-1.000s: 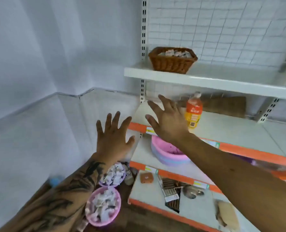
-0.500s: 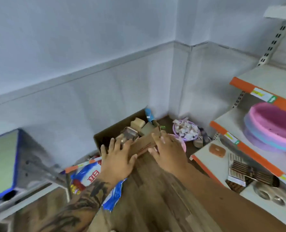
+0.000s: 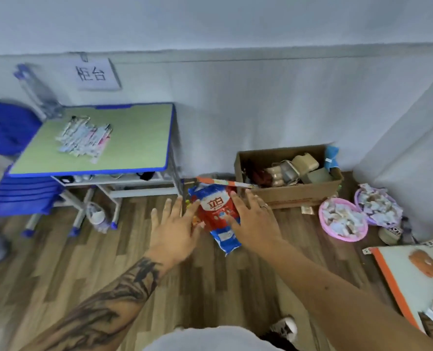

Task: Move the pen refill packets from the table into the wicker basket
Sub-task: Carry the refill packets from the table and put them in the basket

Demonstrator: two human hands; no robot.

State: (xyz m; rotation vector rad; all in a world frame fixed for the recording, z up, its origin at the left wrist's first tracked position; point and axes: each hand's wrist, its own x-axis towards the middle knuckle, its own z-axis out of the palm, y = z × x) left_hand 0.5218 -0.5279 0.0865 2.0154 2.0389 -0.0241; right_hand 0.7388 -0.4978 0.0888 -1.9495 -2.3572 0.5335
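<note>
head view: the pen refill packets (image 3: 83, 138) lie in a loose overlapping heap on the green bench (image 3: 139, 148), well apart from both hands. left hand (image 3: 174, 229) and right hand (image 3: 254, 224) are spread flat, grasping nothing. the packets look light, thin and slippery; pinching several by the edges seems best. the wicker basket is not visible.
</note>
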